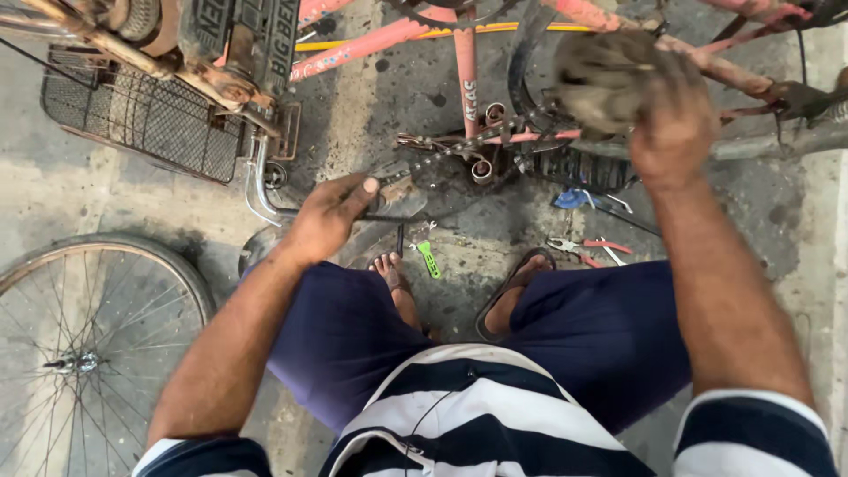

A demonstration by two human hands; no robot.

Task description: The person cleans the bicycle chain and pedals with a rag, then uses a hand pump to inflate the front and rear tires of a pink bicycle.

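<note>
Two hands are at work over the upturned pink bicycle frame (465,79): my left hand (329,216) is closed on a dark thin tool (389,215) held low beside the loose chain (459,152), while my right hand (676,124) is raised and clenched on a grimy rag (605,79), which is blurred, so I may be misreading it. Between my sandalled feet on the stained concrete lie a green-handled tool (429,260) and red-handled pliers (583,250), and a spoked wheel (84,353) rests well apart at my left, below a wire basket (141,115).

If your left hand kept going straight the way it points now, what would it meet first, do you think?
Most likely the bicycle chain just past the left hand, then the pink bicycle frame; depth is hard to judge from above.
</note>
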